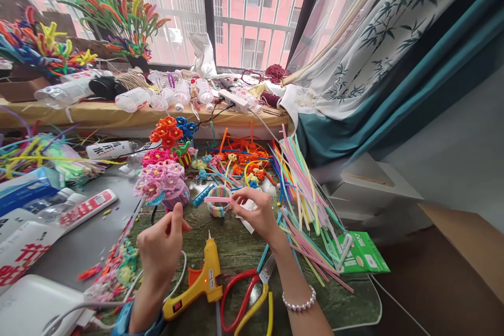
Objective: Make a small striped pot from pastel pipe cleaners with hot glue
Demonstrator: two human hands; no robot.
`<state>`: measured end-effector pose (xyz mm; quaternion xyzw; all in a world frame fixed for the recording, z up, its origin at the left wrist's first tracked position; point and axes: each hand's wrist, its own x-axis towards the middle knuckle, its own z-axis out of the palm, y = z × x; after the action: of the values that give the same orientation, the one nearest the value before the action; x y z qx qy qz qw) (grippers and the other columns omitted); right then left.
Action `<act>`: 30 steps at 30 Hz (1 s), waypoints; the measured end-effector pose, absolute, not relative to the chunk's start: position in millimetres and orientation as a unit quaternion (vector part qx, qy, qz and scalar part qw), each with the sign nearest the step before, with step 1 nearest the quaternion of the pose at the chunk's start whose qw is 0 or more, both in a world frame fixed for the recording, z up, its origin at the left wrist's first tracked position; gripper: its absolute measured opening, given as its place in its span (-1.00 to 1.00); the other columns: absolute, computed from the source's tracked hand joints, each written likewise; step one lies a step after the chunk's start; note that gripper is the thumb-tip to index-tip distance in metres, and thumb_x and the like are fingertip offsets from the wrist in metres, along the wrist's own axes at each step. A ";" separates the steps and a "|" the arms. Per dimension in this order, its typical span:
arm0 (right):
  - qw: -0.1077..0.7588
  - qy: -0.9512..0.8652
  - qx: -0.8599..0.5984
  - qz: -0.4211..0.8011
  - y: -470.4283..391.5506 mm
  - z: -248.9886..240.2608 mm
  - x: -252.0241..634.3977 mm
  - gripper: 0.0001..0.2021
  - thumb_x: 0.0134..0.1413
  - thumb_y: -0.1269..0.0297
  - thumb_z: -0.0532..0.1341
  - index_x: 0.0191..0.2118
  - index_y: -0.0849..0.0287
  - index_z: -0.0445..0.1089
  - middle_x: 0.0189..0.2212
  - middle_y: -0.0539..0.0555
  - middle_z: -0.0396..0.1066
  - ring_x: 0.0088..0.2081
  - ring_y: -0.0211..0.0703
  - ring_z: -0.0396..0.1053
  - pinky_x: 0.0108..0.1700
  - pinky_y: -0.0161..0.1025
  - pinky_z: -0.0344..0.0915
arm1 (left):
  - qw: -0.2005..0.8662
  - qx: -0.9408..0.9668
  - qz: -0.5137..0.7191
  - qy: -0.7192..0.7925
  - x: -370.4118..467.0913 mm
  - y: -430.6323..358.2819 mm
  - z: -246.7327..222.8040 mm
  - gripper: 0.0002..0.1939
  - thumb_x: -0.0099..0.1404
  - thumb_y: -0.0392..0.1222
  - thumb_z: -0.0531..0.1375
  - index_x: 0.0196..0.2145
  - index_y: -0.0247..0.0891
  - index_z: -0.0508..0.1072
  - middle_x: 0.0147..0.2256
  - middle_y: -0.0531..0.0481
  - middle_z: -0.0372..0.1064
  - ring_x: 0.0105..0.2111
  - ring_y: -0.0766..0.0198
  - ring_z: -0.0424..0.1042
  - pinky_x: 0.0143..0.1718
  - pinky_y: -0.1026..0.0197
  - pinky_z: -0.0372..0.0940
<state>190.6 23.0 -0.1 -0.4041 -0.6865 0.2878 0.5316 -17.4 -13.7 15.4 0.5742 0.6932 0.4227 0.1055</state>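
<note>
My right hand pinches the end of a short pink strip, which points left. Just behind the strip stands a round pastel-striped ring on the green table. To the left, my left hand is raised with its fingers curled and thumb up; whether anything thin lies between them is too small to tell. A yellow glue gun lies between my wrists, nozzle pointing away. Nearer my right forearm are scissors with red and yellow handles. Pink and lilac fuzzy flowers stand beyond my left hand.
Pastel stems and a green packet lie at the right. Orange pieces are scattered behind. Bottles line the windowsill. A white device sits front left, with cables near the glue gun.
</note>
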 end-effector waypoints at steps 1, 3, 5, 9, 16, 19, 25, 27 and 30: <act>0.537 -0.682 -0.409 0.282 24.3 -1.2 192.2 -0.91 0.12 0.28 0.25 -0.36 0.13 0.49 -0.42 0.03 0.50 -0.43 -0.20 0.41 -0.32 -0.25 0.34 | 0.052 0.615 0.381 0.688 -21.6 -18.9 14.4 -0.55 0.28 0.08 0.09 -0.65 -0.18 0.43 -0.62 -0.01 0.43 -0.57 0.20 0.40 -0.45 0.19 0.19; 0.547 -0.672 -0.421 0.267 27.3 -4.2 195.5 -0.91 0.11 0.28 0.26 -0.37 0.13 0.49 -0.42 0.03 0.51 -0.44 -0.20 0.41 -0.33 -0.26 0.33 | 0.033 0.732 0.303 0.609 -29.4 -32.1 10.9 -0.76 0.22 -0.02 0.14 -0.42 -0.14 0.54 -0.29 -0.03 0.57 -0.28 0.09 0.51 -0.27 0.15 0.25; 0.556 -0.663 -0.430 0.257 30.1 -7.3 198.3 -0.91 0.11 0.28 0.27 -0.37 0.14 0.49 -0.42 0.04 0.51 -0.44 -0.20 0.40 -0.35 -0.27 0.33 | 0.048 0.794 0.210 0.569 -35.9 -47.6 3.7 -0.72 0.21 -0.09 0.15 -0.13 -0.08 0.53 -0.13 -0.02 0.55 -0.16 0.08 0.50 -0.19 0.13 0.28; 0.568 -0.653 -0.437 0.246 32.6 -10.5 200.9 -0.92 0.11 0.30 0.26 -0.37 0.15 0.49 -0.45 0.02 0.50 -0.45 -0.22 0.39 -0.36 -0.29 0.34 | 0.088 0.822 0.060 0.560 -43.6 -76.6 -18.2 -0.58 0.22 -0.10 0.15 0.05 -0.09 0.44 -0.01 -0.07 0.48 -0.06 0.07 0.47 -0.13 0.10 0.35; 0.566 -0.653 -0.441 0.241 32.2 -10.5 200.0 -0.93 0.11 0.32 0.27 -0.36 0.15 0.48 -0.45 0.02 0.50 -0.47 -0.23 0.38 -0.39 -0.31 0.34 | -0.003 0.842 -0.017 0.539 -40.6 -99.6 -34.0 -0.44 0.11 -0.47 0.04 0.07 -0.27 0.44 0.04 -0.18 0.41 0.05 0.05 0.38 0.08 0.09 0.29; 0.568 -0.652 -0.443 0.236 32.8 -12.2 200.0 -0.93 0.12 0.31 0.26 -0.36 0.15 0.48 -0.45 0.02 0.50 -0.47 -0.23 0.39 -0.38 -0.31 0.35 | -0.049 0.838 -0.007 0.543 -38.8 -103.4 -34.2 -0.40 0.06 -0.57 -0.02 0.01 -0.28 0.47 -0.01 -0.17 0.44 0.03 0.07 0.41 0.06 0.12 0.30; 0.578 -0.649 -0.449 0.206 33.5 -14.4 199.6 -0.90 0.14 0.26 0.26 -0.33 0.15 0.49 -0.47 0.01 0.49 -0.48 -0.22 0.40 -0.39 -0.31 0.35 | -0.083 0.833 0.149 0.526 -55.5 -90.1 -28.8 -0.63 0.33 -0.31 0.03 0.03 -0.19 0.44 -0.11 -0.09 0.55 -0.16 0.17 0.54 -0.22 0.27 0.39; 0.576 -0.658 -0.447 0.189 32.9 -14.4 198.9 -0.89 0.17 0.26 0.25 -0.32 0.15 0.48 -0.46 0.01 0.49 -0.48 -0.23 0.40 -0.39 -0.31 0.34 | -0.060 0.834 0.219 0.503 -58.2 -80.7 -24.7 -0.66 0.35 -0.10 0.07 0.02 -0.21 0.43 -0.16 -0.09 0.57 -0.24 0.19 0.57 -0.25 0.31 0.39; 0.559 -0.685 -0.440 0.158 31.1 -14.1 197.3 -0.87 0.22 0.25 0.22 -0.29 0.15 0.48 -0.45 0.02 0.50 -0.48 -0.23 0.40 -0.37 -0.30 0.33 | 0.008 0.756 0.293 0.585 -48.5 -69.1 -18.2 -0.68 0.35 -0.02 0.06 -0.10 -0.21 0.47 -0.47 0.06 0.55 -0.55 0.31 0.50 -0.48 0.38 0.34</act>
<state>197.3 31.1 -14.1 -0.4397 -0.6850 0.1576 0.5591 -48.5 -69.1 -18.2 0.7559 0.5854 0.2931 0.0082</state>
